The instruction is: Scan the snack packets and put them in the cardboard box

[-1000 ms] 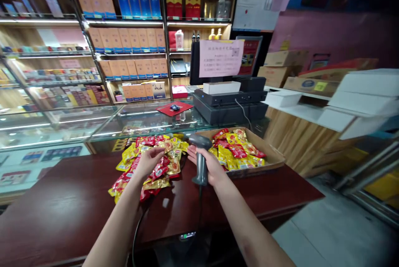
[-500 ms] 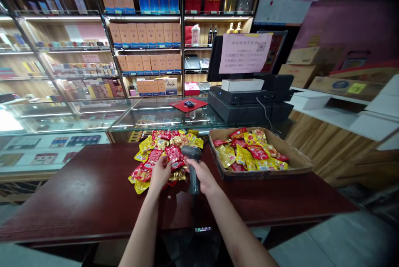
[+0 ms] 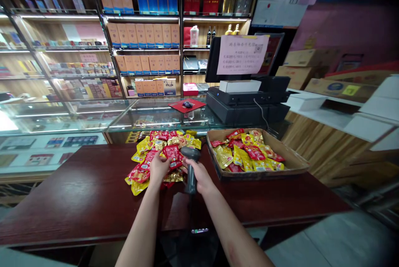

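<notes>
A heap of red, yellow and gold snack packets (image 3: pixel 146 163) lies on the dark wooden table. My left hand (image 3: pixel 160 168) is at the heap, its thumb and fingers closed on the edge of a red snack packet (image 3: pixel 173 153). Its fingertips are partly hidden. My right hand (image 3: pixel 202 176) grips a dark grey handheld barcode scanner (image 3: pixel 191 175) by the handle. The scanner stands upright just right of my left hand, its head over the near right part of the heap.
To the right, a shallow cardboard box (image 3: pixel 293 163) holds more packets. Behind the table are a glass counter (image 3: pixel 149 111), a mouse on a red mat (image 3: pixel 177 107) and a black cash register (image 3: pixel 246 109) with a paper sign (image 3: pixel 240 55). Boxed goods fill the shelves beyond.
My left hand's fingers have closed in on the red packet, which has shifted slightly. The right hand keeps hold of the scanner. The whole view has drifted a little.
</notes>
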`<state>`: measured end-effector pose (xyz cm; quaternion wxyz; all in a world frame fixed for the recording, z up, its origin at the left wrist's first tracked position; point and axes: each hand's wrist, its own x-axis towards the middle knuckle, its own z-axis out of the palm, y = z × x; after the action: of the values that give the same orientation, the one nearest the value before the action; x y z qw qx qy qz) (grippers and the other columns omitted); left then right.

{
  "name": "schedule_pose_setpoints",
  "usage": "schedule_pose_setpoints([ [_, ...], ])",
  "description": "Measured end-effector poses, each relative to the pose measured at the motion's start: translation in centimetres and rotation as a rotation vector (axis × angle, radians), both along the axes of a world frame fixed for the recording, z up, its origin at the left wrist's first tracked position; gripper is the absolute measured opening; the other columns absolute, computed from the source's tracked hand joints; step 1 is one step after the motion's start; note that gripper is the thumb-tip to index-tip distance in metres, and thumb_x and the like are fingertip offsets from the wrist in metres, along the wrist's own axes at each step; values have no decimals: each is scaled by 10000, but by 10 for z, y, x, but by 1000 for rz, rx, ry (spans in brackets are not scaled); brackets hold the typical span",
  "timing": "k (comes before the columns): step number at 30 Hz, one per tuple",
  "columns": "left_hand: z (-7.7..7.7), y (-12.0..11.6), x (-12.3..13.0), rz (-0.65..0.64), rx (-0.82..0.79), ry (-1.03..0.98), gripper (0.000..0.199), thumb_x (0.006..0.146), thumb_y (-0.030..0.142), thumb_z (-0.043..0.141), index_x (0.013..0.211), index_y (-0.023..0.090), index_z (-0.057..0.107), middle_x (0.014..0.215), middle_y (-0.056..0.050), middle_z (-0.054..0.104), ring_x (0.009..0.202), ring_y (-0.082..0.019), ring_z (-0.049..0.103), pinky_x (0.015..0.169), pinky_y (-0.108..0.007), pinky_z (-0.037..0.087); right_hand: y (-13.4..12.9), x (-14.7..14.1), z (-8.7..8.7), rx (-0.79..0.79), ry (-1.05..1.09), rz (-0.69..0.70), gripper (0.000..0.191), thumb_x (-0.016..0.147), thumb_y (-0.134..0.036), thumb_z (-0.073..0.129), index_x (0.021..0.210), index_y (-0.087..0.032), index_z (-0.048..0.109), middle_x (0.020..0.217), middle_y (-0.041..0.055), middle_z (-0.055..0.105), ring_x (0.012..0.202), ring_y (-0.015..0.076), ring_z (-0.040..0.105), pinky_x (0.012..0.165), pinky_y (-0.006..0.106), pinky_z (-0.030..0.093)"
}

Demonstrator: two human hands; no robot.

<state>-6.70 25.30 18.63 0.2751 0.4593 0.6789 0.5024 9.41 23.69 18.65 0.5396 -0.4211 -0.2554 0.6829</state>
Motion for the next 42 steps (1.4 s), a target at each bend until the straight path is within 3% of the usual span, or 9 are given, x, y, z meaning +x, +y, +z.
schedule_pose_setpoints([
  [5,0,7,2,-81,-70,-312,504,598,286,812,1053,121,672,683,9,666,445,-94,523,494,-238,425,-16,10,9,56,-9,28,246,663,-248,748,883,-150,699,929,80,729,914,200,701,747,270,580],
  [10,7,16,5,-111,-101,-557,400,578,269,840,912,121,678,663,8,657,511,-85,562,548,-231,494,-42,24,19,130,-157,122,319,671,-315,761,930,-163,654,922,86,709,791,213,710,545,279,587],
  [13,12,23,6,-111,-95,-530,408,538,246,859,881,115,682,636,5,656,527,-91,580,548,-221,498,-55,27,19,151,-296,130,348,689,-383,728,935,-177,592,895,69,702,601,181,684,374,247,514],
  [17,13,30,6,-112,-87,-488,416,533,262,855,890,118,696,631,5,660,545,-107,595,538,-227,505,-67,25,14,231,-524,172,270,769,-427,626,880,-195,543,518,-30,606,364,136,560,307,201,408],
  [19,11,32,6,-121,-88,-475,447,519,274,859,909,120,705,610,13,651,537,-109,591,529,-230,503,-72,23,13,270,-592,189,232,792,-415,596,864,-201,542,441,-53,553,324,129,522,307,197,382],
  [30,1,34,3,-149,-85,-478,419,510,295,854,862,101,734,601,-6,652,495,-96,566,485,-210,467,-91,17,34,381,-821,183,246,803,-399,575,906,-177,605,526,-5,615,476,165,603,483,244,447],
  [37,-4,39,0,-128,-71,-495,442,511,287,848,881,92,705,676,-26,680,529,-116,596,508,-249,509,-92,17,34,365,-812,166,254,797,-423,575,863,-178,587,518,-13,600,467,159,593,489,244,442],
  [42,1,38,1,-122,-75,-500,423,516,261,847,873,87,702,658,-25,675,522,-117,595,505,-246,506,-92,16,31,326,-759,198,277,806,-446,561,868,-176,568,480,-38,562,390,133,536,431,226,401],
])
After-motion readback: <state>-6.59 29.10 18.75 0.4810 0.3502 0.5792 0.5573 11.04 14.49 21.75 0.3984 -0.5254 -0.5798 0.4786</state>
